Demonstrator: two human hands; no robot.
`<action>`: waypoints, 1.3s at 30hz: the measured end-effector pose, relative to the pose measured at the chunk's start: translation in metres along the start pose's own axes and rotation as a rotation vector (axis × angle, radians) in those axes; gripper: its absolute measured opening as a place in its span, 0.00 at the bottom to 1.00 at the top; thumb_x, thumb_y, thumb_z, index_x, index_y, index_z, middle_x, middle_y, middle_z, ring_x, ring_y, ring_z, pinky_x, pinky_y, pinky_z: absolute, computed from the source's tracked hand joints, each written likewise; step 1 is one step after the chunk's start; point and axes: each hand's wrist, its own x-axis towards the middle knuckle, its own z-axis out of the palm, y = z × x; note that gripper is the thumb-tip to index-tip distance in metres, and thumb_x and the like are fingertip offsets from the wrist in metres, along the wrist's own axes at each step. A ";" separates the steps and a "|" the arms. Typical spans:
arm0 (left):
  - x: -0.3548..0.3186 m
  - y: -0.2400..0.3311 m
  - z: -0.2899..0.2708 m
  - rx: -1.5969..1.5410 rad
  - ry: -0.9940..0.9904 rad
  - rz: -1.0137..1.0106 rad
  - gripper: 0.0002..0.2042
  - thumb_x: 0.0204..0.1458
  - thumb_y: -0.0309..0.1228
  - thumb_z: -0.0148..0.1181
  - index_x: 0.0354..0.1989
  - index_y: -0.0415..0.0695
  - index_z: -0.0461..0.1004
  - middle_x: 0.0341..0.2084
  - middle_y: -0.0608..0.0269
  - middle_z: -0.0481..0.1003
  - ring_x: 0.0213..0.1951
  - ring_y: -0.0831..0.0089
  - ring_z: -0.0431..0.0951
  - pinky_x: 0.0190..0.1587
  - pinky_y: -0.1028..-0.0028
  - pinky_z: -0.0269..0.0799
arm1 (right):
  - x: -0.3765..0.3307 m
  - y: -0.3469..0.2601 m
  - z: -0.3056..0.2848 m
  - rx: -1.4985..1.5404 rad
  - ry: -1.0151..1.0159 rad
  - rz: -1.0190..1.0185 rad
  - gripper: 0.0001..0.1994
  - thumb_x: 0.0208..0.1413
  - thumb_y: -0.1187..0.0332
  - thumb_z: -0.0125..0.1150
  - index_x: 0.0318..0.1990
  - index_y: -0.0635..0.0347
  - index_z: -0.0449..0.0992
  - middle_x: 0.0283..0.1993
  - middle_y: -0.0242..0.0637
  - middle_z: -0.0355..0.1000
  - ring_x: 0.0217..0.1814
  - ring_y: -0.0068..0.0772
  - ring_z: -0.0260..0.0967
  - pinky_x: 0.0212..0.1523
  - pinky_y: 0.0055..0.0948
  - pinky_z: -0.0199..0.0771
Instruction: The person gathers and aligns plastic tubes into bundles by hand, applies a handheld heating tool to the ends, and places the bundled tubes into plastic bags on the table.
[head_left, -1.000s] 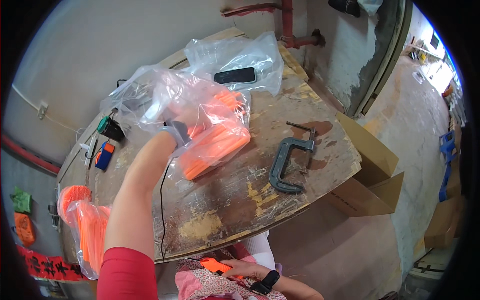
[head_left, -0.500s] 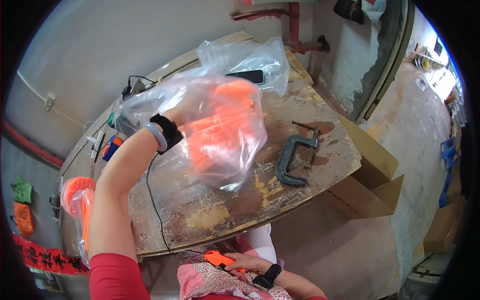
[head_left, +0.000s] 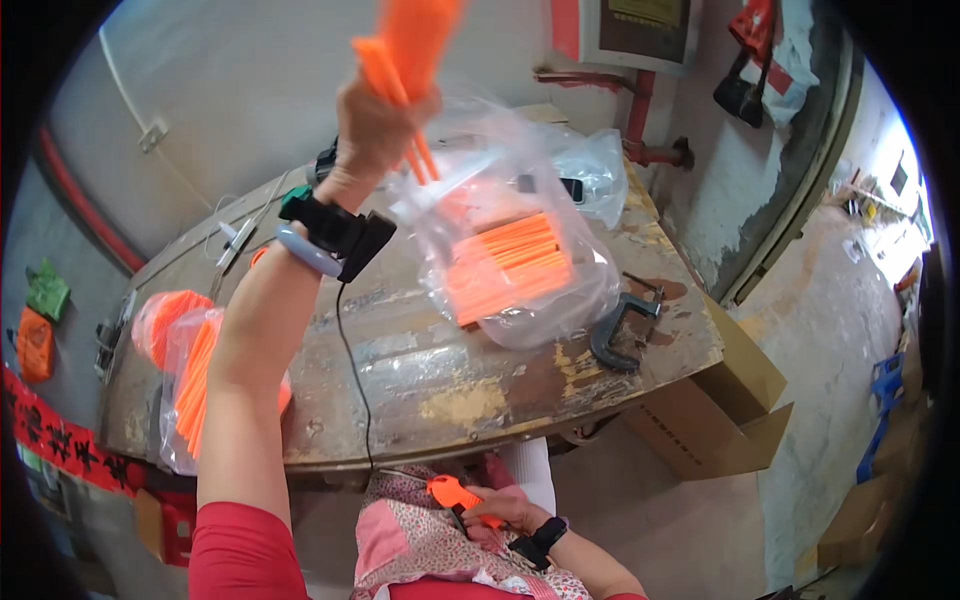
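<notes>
My left hand is raised high above the table, its fingers closed round several orange plastic sticks. Their upper part is blurred and runs out of the top of the picture. Below and to the right, a clear plastic bag lies on the worn wooden table, with a bundle of orange sticks inside. My right hand rests low over my patterned apron, closed on an orange utility knife that points left.
A dark C-clamp sits beside the bag near the right edge. More bagged orange sticks and an orange mesh roll lie at the table's left. A dark phone is at the back; an open cardboard box stands beyond the right edge.
My left hand has come out of the plastic bag and risen with orange sticks in it. The bag has settled farther right, near the clamp. My right hand keeps the knife low.
</notes>
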 end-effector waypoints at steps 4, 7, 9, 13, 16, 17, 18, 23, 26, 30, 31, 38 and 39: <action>-0.027 0.055 -0.100 -0.907 -0.162 -0.690 0.17 0.46 0.34 0.64 0.40 0.37 0.71 0.32 0.58 0.76 0.35 0.69 0.77 0.37 0.70 0.74 | -0.016 -0.006 0.007 -0.107 -0.054 -0.145 0.27 0.48 0.70 0.63 0.58 0.60 0.66 0.40 0.26 0.66 0.34 0.17 0.63 0.33 0.20 0.67; -0.119 0.090 -0.164 -0.948 -0.451 -0.961 0.33 0.40 0.40 0.64 0.54 0.37 0.61 0.34 0.55 0.74 0.36 0.67 0.75 0.41 0.69 0.72 | -0.038 -0.016 0.017 -0.327 -0.084 -0.200 0.29 0.49 0.74 0.60 0.62 0.60 0.63 0.44 0.29 0.67 0.39 0.19 0.67 0.40 0.21 0.71; -0.194 0.114 -0.196 -1.082 -0.441 -1.290 0.37 0.36 0.36 0.67 0.56 0.38 0.58 0.35 0.53 0.74 0.37 0.62 0.77 0.43 0.66 0.73 | -0.080 -0.053 0.048 -0.379 -0.102 -0.261 0.31 0.49 0.77 0.57 0.64 0.59 0.60 0.47 0.32 0.68 0.42 0.21 0.68 0.42 0.22 0.73; -0.332 0.143 -0.230 -1.478 -0.283 -1.687 0.37 0.36 0.24 0.65 0.61 0.40 0.58 0.41 0.51 0.73 0.44 0.58 0.76 0.54 0.57 0.71 | -0.107 -0.053 0.059 -0.210 0.068 -0.173 0.31 0.52 0.77 0.60 0.65 0.61 0.59 0.52 0.34 0.68 0.44 0.24 0.70 0.44 0.26 0.75; -0.370 0.161 -0.226 -1.705 -0.351 -1.806 0.36 0.38 0.22 0.63 0.61 0.42 0.59 0.42 0.50 0.72 0.46 0.56 0.76 0.57 0.56 0.69 | -0.111 -0.084 0.068 -0.542 0.167 -0.502 0.31 0.53 0.75 0.60 0.65 0.64 0.58 0.57 0.35 0.67 0.56 0.24 0.66 0.55 0.27 0.68; -0.376 0.163 -0.224 -1.753 -0.405 -1.809 0.36 0.38 0.22 0.63 0.61 0.43 0.59 0.42 0.50 0.72 0.46 0.56 0.76 0.56 0.57 0.70 | -0.105 -0.106 0.084 -0.449 0.142 -0.531 0.30 0.53 0.76 0.59 0.65 0.63 0.58 0.57 0.36 0.67 0.56 0.25 0.65 0.54 0.27 0.68; -0.378 0.165 -0.221 -1.779 -0.425 -1.819 0.36 0.38 0.22 0.63 0.61 0.43 0.59 0.42 0.50 0.72 0.46 0.56 0.76 0.56 0.57 0.70 | -0.101 -0.120 0.095 -0.370 0.211 -0.570 0.30 0.53 0.75 0.57 0.65 0.64 0.58 0.55 0.36 0.68 0.55 0.25 0.66 0.54 0.27 0.68; -0.376 0.168 -0.209 -1.982 -0.718 -1.800 0.38 0.38 0.23 0.66 0.62 0.42 0.57 0.42 0.49 0.72 0.48 0.55 0.77 0.51 0.61 0.75 | -0.046 -0.197 0.102 -0.529 0.112 -0.629 0.28 0.56 0.67 0.58 0.64 0.60 0.60 0.55 0.36 0.68 0.55 0.24 0.66 0.49 0.28 0.73; -0.377 0.169 -0.209 -2.070 -0.746 -1.814 0.39 0.38 0.24 0.67 0.62 0.42 0.56 0.42 0.50 0.72 0.48 0.55 0.77 0.51 0.61 0.75 | -0.011 -0.201 0.125 -0.622 0.141 -0.582 0.24 0.54 0.70 0.57 0.60 0.60 0.63 0.48 0.35 0.71 0.48 0.27 0.69 0.45 0.27 0.72; -0.387 0.172 -0.215 -2.159 -0.632 -1.823 0.38 0.38 0.24 0.68 0.62 0.43 0.56 0.40 0.54 0.71 0.46 0.58 0.77 0.48 0.61 0.76 | 0.015 -0.175 0.153 -1.124 0.030 -0.581 0.27 0.50 0.69 0.57 0.59 0.61 0.63 0.45 0.53 0.72 0.48 0.47 0.70 0.50 0.39 0.68; -0.386 0.172 -0.216 -2.157 -0.617 -1.827 0.38 0.38 0.24 0.68 0.62 0.43 0.56 0.40 0.54 0.71 0.46 0.58 0.77 0.48 0.61 0.76 | 0.014 -0.178 0.157 -1.038 0.019 -0.525 0.27 0.49 0.69 0.56 0.60 0.60 0.62 0.47 0.55 0.71 0.50 0.52 0.69 0.50 0.40 0.67; -0.365 0.149 -0.213 -1.829 -0.554 -1.761 0.35 0.40 0.25 0.66 0.60 0.45 0.58 0.33 0.60 0.69 0.35 0.67 0.73 0.40 0.69 0.74 | 0.010 -0.192 0.129 -0.873 0.304 -0.696 0.24 0.53 0.69 0.57 0.58 0.63 0.64 0.46 0.37 0.71 0.46 0.30 0.68 0.51 0.30 0.67; -0.362 0.132 -0.212 -1.835 -0.368 -1.697 0.33 0.42 0.26 0.65 0.59 0.45 0.58 0.33 0.60 0.68 0.35 0.68 0.73 0.40 0.69 0.74 | 0.001 -0.194 0.121 -0.630 0.248 -0.672 0.23 0.52 0.68 0.59 0.56 0.63 0.66 0.46 0.35 0.71 0.45 0.28 0.68 0.50 0.29 0.68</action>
